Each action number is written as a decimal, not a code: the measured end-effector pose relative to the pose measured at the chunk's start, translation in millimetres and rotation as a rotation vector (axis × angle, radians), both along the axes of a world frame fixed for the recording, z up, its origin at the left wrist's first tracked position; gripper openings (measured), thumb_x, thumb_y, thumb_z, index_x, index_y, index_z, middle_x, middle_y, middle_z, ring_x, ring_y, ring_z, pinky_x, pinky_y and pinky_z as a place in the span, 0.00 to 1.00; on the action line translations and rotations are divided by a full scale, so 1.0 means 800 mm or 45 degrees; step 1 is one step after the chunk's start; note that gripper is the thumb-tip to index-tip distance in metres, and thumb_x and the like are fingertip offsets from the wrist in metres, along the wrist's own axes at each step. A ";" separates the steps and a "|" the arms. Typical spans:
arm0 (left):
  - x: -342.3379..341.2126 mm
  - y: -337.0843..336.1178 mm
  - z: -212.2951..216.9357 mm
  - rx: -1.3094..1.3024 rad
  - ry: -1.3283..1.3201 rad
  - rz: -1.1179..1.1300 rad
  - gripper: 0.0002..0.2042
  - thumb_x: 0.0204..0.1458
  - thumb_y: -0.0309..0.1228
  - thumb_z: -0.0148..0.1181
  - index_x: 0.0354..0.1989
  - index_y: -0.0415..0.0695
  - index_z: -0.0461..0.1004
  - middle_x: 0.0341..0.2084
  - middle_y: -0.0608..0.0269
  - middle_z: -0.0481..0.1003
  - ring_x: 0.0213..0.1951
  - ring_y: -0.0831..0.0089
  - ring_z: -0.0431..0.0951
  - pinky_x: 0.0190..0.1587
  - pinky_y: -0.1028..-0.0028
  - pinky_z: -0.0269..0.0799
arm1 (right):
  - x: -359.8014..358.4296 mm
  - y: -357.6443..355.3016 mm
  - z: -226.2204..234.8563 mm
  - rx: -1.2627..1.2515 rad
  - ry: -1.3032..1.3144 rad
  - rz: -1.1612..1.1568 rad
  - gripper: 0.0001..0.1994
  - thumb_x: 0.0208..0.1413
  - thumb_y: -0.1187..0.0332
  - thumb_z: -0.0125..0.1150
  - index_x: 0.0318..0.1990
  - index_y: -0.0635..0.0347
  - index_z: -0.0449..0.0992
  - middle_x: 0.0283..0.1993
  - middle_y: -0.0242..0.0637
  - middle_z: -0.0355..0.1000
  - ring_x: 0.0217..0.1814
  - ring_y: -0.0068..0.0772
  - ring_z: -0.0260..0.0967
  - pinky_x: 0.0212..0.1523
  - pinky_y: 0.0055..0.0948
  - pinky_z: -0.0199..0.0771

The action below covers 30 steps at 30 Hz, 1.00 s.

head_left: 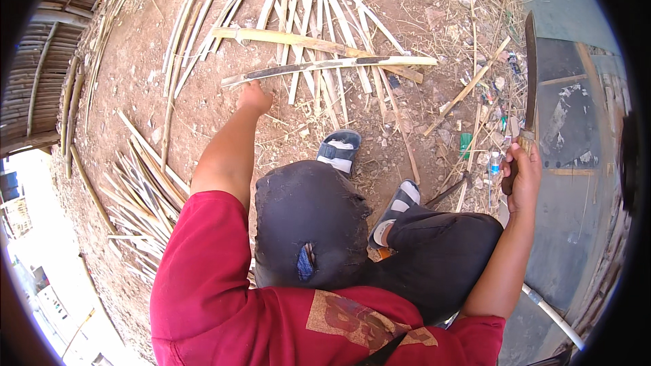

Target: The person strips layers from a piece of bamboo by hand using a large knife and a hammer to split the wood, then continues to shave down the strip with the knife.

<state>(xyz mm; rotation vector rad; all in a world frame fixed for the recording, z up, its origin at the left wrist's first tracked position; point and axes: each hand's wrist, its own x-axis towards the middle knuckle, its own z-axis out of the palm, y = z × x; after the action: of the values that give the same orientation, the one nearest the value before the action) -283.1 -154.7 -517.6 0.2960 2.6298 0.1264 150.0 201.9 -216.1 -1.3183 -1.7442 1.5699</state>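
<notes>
Left hand (255,98) reaches forward, fingers closing on the near end of a long, pale split bamboo strip (332,65) lying on red dirt ground (203,108). Right hand (522,175) grips a long dark machete (530,74), blade raised clear.

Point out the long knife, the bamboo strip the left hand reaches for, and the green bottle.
long knife (530,74), head view, mid-blade.
bamboo strip (325,65), head view, middle of its length.
green bottle (465,144), head view, its body.
</notes>
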 end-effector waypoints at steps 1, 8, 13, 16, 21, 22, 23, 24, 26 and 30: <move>-0.005 0.001 -0.008 -0.003 0.012 0.031 0.31 0.61 0.49 0.60 0.69 0.48 0.65 0.69 0.44 0.61 0.69 0.50 0.65 0.68 0.53 0.66 | -0.001 -0.001 0.002 -0.004 0.005 -0.009 0.08 0.64 0.67 0.60 0.45 0.59 0.73 0.29 0.28 0.67 0.26 0.19 0.61 0.27 0.20 0.61; 0.002 0.065 0.028 0.030 0.112 -0.455 0.27 0.60 0.42 0.61 0.66 0.48 0.68 0.66 0.50 0.65 0.68 0.51 0.64 0.68 0.51 0.64 | -0.021 -0.012 0.006 -0.065 0.062 -0.051 0.08 0.65 0.67 0.58 0.46 0.59 0.72 0.29 0.29 0.66 0.26 0.20 0.60 0.32 0.23 0.64; 0.023 0.133 0.028 0.061 0.056 -0.701 0.28 0.59 0.42 0.61 0.67 0.48 0.67 0.68 0.53 0.64 0.71 0.53 0.61 0.70 0.51 0.61 | -0.016 -0.012 0.003 -0.064 0.064 -0.045 0.07 0.64 0.67 0.59 0.46 0.59 0.73 0.30 0.29 0.67 0.26 0.20 0.60 0.32 0.23 0.64; 0.029 0.151 0.021 0.059 0.046 -0.755 0.29 0.58 0.42 0.62 0.68 0.47 0.66 0.71 0.54 0.61 0.72 0.53 0.60 0.71 0.51 0.59 | -0.003 -0.007 0.005 -0.063 0.073 -0.056 0.07 0.63 0.70 0.60 0.46 0.59 0.73 0.30 0.29 0.68 0.26 0.20 0.60 0.32 0.23 0.65; 0.026 0.145 0.025 0.148 0.022 -0.797 0.26 0.58 0.41 0.63 0.64 0.45 0.71 0.64 0.51 0.71 0.64 0.52 0.71 0.67 0.57 0.67 | 0.032 0.053 -0.006 0.023 -0.305 0.082 0.11 0.60 0.69 0.63 0.48 0.60 0.73 0.32 0.29 0.71 0.29 0.20 0.67 0.31 0.23 0.66; 0.024 0.134 0.032 0.218 -0.069 -0.773 0.25 0.59 0.42 0.62 0.62 0.45 0.72 0.61 0.50 0.74 0.61 0.53 0.75 0.64 0.58 0.70 | 0.041 0.074 -0.020 -0.005 -0.394 0.134 0.13 0.60 0.68 0.64 0.49 0.61 0.73 0.32 0.29 0.71 0.30 0.21 0.69 0.32 0.23 0.67; 0.023 0.122 0.040 0.288 -0.158 -0.747 0.23 0.61 0.44 0.61 0.61 0.45 0.74 0.57 0.50 0.77 0.58 0.54 0.78 0.61 0.59 0.72 | 0.048 0.095 -0.038 -0.032 -0.481 0.187 0.14 0.59 0.68 0.64 0.50 0.62 0.73 0.32 0.29 0.71 0.30 0.21 0.70 0.32 0.23 0.67; 0.027 0.107 0.053 0.355 -0.212 -0.693 0.22 0.61 0.44 0.62 0.59 0.44 0.75 0.54 0.49 0.79 0.55 0.54 0.80 0.59 0.59 0.74 | 0.050 0.108 -0.061 -0.009 -0.506 0.185 0.16 0.59 0.68 0.64 0.52 0.64 0.73 0.34 0.30 0.73 0.32 0.21 0.71 0.33 0.24 0.69; 0.038 0.060 0.080 0.465 -0.253 -0.611 0.21 0.62 0.43 0.62 0.58 0.42 0.75 0.51 0.48 0.80 0.50 0.55 0.83 0.55 0.60 0.77 | 0.042 0.121 -0.119 -0.054 -0.503 0.201 0.19 0.58 0.67 0.65 0.55 0.65 0.72 0.36 0.34 0.76 0.34 0.24 0.75 0.35 0.27 0.72; 0.089 -0.046 0.132 0.602 -0.302 -0.274 0.20 0.65 0.40 0.61 0.57 0.38 0.74 0.48 0.52 0.81 0.50 0.62 0.81 0.55 0.64 0.76 | 0.040 0.139 -0.283 0.045 -0.681 0.363 0.24 0.53 0.60 0.69 0.54 0.64 0.75 0.41 0.47 0.79 0.43 0.40 0.79 0.46 0.39 0.77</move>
<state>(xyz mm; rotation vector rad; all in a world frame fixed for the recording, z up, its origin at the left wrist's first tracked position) -211.6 -191.6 -411.8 0.6745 2.2876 0.6701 182.3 313.1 -442.9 -1.6373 -2.3579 1.3960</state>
